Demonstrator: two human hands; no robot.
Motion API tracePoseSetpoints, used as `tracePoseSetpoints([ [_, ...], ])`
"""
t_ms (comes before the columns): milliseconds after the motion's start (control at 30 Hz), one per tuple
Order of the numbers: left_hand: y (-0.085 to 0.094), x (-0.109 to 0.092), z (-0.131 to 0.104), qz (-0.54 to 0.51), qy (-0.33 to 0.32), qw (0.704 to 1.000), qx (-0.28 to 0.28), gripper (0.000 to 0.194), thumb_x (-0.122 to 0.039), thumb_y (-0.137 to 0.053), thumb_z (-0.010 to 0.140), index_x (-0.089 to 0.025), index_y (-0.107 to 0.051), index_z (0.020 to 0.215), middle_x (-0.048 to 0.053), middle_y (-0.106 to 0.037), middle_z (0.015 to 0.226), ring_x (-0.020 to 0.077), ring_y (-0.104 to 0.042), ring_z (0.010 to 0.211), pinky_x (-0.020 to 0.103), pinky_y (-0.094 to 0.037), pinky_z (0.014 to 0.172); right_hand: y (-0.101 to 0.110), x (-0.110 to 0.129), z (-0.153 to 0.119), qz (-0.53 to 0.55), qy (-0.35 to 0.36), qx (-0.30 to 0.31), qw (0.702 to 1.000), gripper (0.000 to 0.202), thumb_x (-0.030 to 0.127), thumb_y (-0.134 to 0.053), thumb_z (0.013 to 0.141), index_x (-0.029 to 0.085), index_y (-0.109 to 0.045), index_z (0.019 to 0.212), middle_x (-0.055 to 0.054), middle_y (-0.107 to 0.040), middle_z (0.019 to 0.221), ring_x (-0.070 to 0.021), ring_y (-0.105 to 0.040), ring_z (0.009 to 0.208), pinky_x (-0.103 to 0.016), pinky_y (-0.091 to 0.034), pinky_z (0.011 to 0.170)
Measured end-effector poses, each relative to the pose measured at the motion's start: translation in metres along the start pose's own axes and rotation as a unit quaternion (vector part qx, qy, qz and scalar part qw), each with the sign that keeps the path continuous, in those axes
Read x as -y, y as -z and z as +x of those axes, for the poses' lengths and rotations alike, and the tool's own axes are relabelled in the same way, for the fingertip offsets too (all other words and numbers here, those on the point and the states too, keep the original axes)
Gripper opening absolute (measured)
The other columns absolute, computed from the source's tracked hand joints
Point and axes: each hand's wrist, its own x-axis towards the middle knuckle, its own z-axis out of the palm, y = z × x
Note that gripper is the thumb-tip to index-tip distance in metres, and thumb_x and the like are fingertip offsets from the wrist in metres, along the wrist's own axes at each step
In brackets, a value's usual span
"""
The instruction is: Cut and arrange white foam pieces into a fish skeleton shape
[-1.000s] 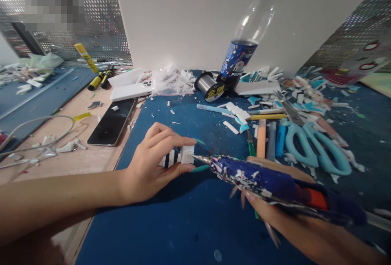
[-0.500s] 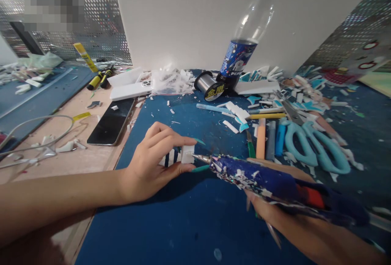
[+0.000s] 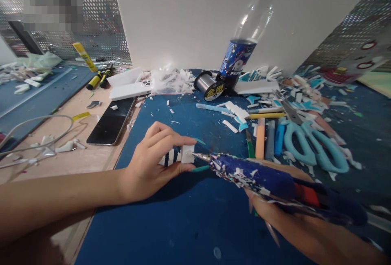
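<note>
Between thumb and forefinger, my left hand (image 3: pixel 152 161) pinches a small white piece (image 3: pixel 187 153) with teal strips at its upper and lower edges. Dark blue and white stripes show behind it, partly covered by the fingers. My right hand (image 3: pixel 275 212) is wrapped round a blue glue gun (image 3: pixel 253 177) crusted with white scraps. The gun's metal nozzle points left, its tip at or very close to the white piece's right edge; contact cannot be made out. A thin pointed tool (image 3: pixel 273 233) shows below the right hand.
Beyond the hands stand a bottle (image 3: pixel 238 57) and a wire spool (image 3: pixel 209 86). Light-blue scissors (image 3: pixel 301 142), an orange stick (image 3: pixel 260 138) and white scraps lie at the right. A phone (image 3: pixel 111 122) and a cable (image 3: pixel 39 117) are at the left.
The glue gun in my right hand has shifted very slightly, its body a little to the left. My left hand and the white piece look unmoved.
</note>
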Motion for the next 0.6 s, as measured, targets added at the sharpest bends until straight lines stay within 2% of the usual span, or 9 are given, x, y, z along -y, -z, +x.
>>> tracePoseSetpoints([
  [133,0.0001,-0.0001,-0.0001,0.003,0.002,1.000,0.002,0.027,-0.033,-0.064,0.087,-0.013,-0.060,0.106,0.004,-0.063,0.084,0.0152,-0.049,0.079,0.028,-0.043,0.076,0.0012,0.0019,0.0035,-0.010,0.021,0.003,1.000,0.036,0.028,-0.056,0.083,0.023,-0.048,0.117,-0.012,-0.066,0.108,-0.0210,-0.071,0.091,-0.022,-0.062,0.075],
  [267,-0.0002,-0.0001,-0.0003,0.002,0.005,1.000,0.001,0.028,-0.033,-0.065,0.087,-0.014,-0.059,0.106,0.004,-0.063,0.083,0.0154,-0.049,0.079,0.028,-0.043,0.075,0.0011,0.0049,0.0050,-0.034,0.015,-0.024,0.999,0.017,0.031,-0.050,0.086,0.025,-0.053,0.102,-0.011,-0.066,0.098,-0.0214,-0.071,0.087,-0.027,-0.062,0.075],
  [467,-0.0006,0.0002,-0.0007,0.004,0.006,1.000,-0.001,0.027,-0.033,-0.065,0.087,-0.014,-0.059,0.106,0.004,-0.063,0.084,0.0155,-0.050,0.079,0.028,-0.043,0.075,-0.0014,0.0046,0.0011,-0.023,0.021,-0.011,0.999,0.033,0.029,-0.054,0.085,0.020,-0.049,0.116,-0.015,-0.064,0.108,-0.0233,-0.069,0.097,-0.027,-0.061,0.082],
  [600,-0.0014,0.0011,-0.0017,-0.002,0.010,1.000,-0.004,0.028,-0.033,-0.066,0.087,-0.014,-0.059,0.106,0.004,-0.064,0.085,0.0157,-0.052,0.079,0.029,-0.043,0.076,0.0002,0.0042,0.0019,-0.008,0.016,-0.007,1.000,0.031,0.030,-0.054,0.085,0.022,-0.050,0.114,-0.013,-0.065,0.108,-0.0228,-0.070,0.093,-0.027,-0.062,0.076],
])
